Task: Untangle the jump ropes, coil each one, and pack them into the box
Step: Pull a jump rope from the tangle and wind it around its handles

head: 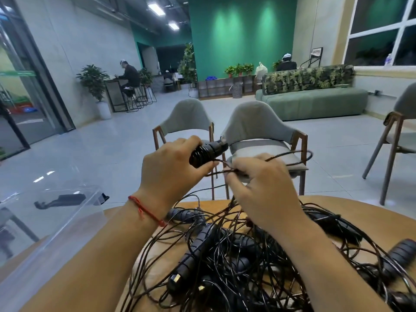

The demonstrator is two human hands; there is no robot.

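The person's left hand (171,167) is raised above the round wooden bench (371,210), its fingers and thumb curled round a black jump-rope handle (208,152) that points to the right. A red string bracelet (146,210) circles that wrist. Just beside it, the right hand (258,183) pinches a thin black cord (290,154) between curled fingertips. The cord loops out to the right and also runs down toward the pile below.

The remaining jump ropes (225,255) lie on the bench in one tangled heap, with several ribbed black handles buried among crossing cords. None of those in the heap are coiled.

A clear plastic box (56,221) sits at the left of the bench, apart from the heap. Its contents cannot be made out. Two grey upholstered chairs (256,124) stand on the floor just beyond the bench.
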